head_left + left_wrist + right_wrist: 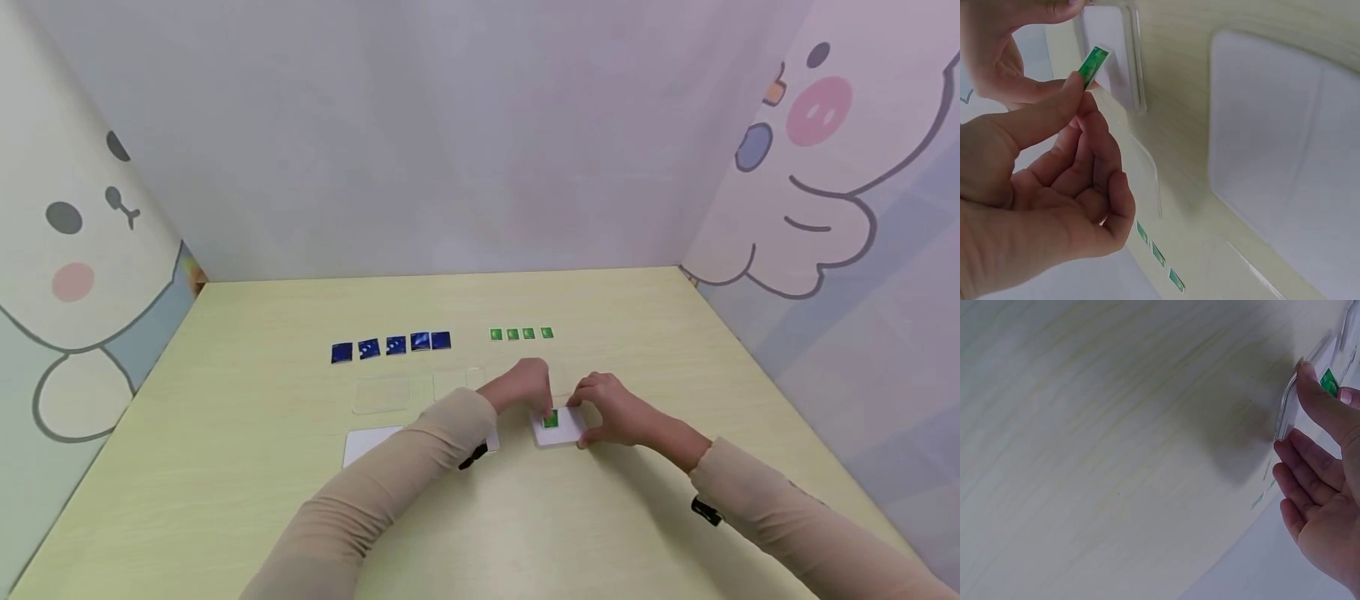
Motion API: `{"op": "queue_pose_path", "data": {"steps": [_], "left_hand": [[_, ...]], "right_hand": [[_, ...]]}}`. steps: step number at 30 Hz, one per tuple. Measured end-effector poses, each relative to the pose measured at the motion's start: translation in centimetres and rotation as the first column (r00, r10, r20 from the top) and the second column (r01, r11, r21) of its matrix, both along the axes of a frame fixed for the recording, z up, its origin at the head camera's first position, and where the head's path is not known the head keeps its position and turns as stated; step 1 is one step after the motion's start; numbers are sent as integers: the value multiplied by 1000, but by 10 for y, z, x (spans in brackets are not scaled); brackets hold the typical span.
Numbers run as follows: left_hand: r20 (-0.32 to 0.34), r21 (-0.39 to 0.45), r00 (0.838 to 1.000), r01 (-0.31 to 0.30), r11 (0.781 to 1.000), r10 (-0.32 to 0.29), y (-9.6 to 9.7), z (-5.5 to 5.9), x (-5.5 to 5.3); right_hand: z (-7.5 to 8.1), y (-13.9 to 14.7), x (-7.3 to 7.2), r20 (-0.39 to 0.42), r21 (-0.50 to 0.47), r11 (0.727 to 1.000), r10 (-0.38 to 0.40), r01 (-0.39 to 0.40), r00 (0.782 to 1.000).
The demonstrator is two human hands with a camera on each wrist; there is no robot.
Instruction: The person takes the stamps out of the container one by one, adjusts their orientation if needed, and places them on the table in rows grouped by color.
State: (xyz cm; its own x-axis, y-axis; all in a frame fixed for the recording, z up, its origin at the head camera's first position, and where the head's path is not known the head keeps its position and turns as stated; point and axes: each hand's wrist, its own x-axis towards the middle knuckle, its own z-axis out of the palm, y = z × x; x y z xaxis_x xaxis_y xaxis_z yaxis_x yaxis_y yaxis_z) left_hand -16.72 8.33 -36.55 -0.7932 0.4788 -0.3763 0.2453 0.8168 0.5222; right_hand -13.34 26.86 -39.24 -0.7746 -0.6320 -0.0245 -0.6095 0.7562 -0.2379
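Observation:
Between thumb and forefinger my left hand [527,385] pinches a small green square card [1093,64] with a pale border. It is tilted close over a white rounded-corner rectangle in a clear case [567,433]. My right hand [611,408] holds that cased rectangle at its right side, thumb on the near edge and fingers on the far edge. In the right wrist view the thumb and fingertips are at the clear rim [1284,403]. The remaining left fingers are curled in the left wrist view.
Several green cards [528,333] lie in a row at the back, right of several dark blue cards [396,345]. Clear rectangular covers [382,395] lie in front of them. Another white rectangle [367,442] is partly hidden by my left forearm.

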Motion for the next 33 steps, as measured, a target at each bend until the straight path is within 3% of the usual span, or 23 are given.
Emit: {"op": "queue_pose_path", "data": {"steps": [12,21,33], "left_hand": [[35,-24,999,4,1000,-3,-10,5,-5],[4,-58,999,35,998,-35,-18,9,-10],[44,-69,999,7,998,-4,-32,15,-24]], "right_hand": [[3,-3,-2,32,9,1000,-19,19,999],[3,-3,-1,38,20,999,-34,33,999],[5,-5,-1,27,12,1000,-17,17,999]]}}
